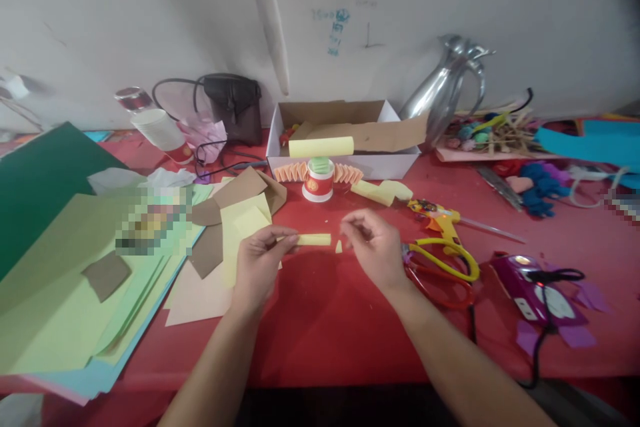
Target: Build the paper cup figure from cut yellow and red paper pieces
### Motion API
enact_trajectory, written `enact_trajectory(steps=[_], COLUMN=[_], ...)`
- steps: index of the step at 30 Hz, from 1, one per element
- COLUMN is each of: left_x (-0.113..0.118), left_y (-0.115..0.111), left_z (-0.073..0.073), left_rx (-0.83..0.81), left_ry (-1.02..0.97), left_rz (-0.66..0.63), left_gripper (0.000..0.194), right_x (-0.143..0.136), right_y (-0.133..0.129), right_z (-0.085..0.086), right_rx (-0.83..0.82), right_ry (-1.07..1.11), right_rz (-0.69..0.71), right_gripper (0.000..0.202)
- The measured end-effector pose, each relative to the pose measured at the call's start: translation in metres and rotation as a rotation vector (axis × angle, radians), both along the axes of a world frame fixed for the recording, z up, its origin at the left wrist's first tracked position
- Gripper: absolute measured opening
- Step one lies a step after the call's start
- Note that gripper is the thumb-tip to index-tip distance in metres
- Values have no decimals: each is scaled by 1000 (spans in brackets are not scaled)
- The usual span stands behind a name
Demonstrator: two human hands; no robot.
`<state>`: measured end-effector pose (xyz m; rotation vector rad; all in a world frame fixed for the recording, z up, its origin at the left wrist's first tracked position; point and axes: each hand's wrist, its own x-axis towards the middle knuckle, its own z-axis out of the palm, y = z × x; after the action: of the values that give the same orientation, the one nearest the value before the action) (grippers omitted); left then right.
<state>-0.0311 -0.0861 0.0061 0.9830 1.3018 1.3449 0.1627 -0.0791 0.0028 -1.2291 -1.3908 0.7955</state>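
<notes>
My left hand (pixel 260 263) pinches a narrow yellow paper strip (pixel 315 239) between thumb and fingers, its free end pointing right. My right hand (pixel 375 247) is beside that end, fingers bent and slightly apart, with nothing visible in them. A tiny yellow paper scrap (pixel 339 247) shows between the strip's end and my right fingers; whether it touches the table I cannot tell. Beyond both hands, a red and white paper cup (pixel 319 185) stands with folded orange paper arms (pixel 291 172) at its sides. Green folded paper rises from it, topped by a yellow paper roll (pixel 321 147).
Scissors (pixel 443 260) and a yellow glue gun (pixel 440 217) lie right of my right hand, near a purple power box (pixel 537 290) with cables. Coloured paper sheets (pixel 55 280) cover the left. Behind stand a white cardboard box (pixel 345 165) and a metal jug (pixel 443 90).
</notes>
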Motion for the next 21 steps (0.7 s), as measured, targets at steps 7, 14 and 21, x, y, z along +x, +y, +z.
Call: enact_trajectory(steps=[7, 14, 21], left_x=[1, 5, 7], left_y=[-1, -3, -5], left_z=[2, 5, 3], left_rx=[8, 38, 71], left_ry=[-50, -22, 49], left_rz=[-32, -74, -62], left_gripper=[14, 10, 11], right_x=[-2, -13, -11], right_y=[-1, -5, -6], right_z=[7, 5, 9], right_rx=[85, 155, 111], right_ry=[-12, -39, -18], right_rz=[278, 182, 201], right_gripper=[24, 10, 9])
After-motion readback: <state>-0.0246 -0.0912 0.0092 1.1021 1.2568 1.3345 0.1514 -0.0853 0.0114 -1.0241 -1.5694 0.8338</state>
